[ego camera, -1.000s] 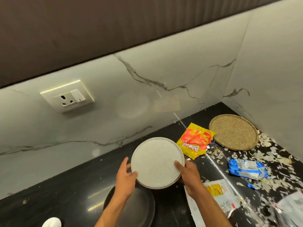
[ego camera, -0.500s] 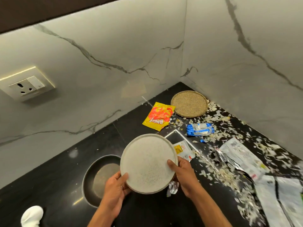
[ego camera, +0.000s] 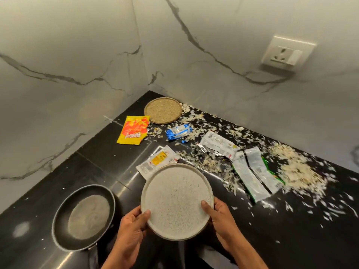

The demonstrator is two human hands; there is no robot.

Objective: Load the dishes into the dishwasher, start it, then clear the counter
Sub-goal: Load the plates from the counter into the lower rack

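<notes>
Lower left: pan (ego camera: 83, 217) on black counter (ego camera: 108, 152), handle cut off by the bottom edge. Lower centre: left hand (ego camera: 129, 228) grips plate (ego camera: 177, 201) at its left rim, thumb on top. Right hand (ego camera: 221, 220) grips the right rim likewise. Fingers under plate hidden. Right: wrappers (ego camera: 250, 171) among blurred scraps (ego camera: 295, 171).

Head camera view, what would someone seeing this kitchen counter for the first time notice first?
First, the speckled plate held above the black counter near the middle of the view, the left hand and right hand gripping its near rim. Next, the pale flakes scattered across the right side among torn wrappers, with a yellow snack packet and a woven mat toward the corner. A dark frying pan sits left of the plate.
</notes>
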